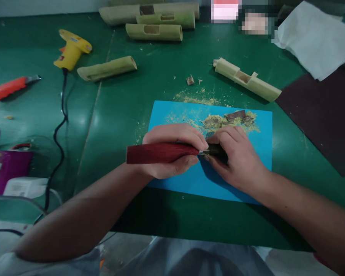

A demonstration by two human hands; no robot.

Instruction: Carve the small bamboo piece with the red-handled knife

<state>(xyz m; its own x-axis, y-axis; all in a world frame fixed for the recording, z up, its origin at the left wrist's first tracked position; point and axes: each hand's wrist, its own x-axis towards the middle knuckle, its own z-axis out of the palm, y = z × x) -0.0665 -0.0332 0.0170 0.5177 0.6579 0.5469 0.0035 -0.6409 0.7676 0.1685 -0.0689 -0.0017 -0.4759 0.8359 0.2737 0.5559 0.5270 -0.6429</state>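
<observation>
My left hand is closed around a carving knife with a red wooden handle; its short blade points right. My right hand pinches a small dark piece against the blade tip. Both hands rest over a blue sheet on the green table. Shavings and small dark offcuts lie on the sheet's far edge.
Cut bamboo tubes lie at the far edge, at left and at right. A yellow glue gun with black cord, a red cutter, a purple box, white paper and a dark sheet surround the work area.
</observation>
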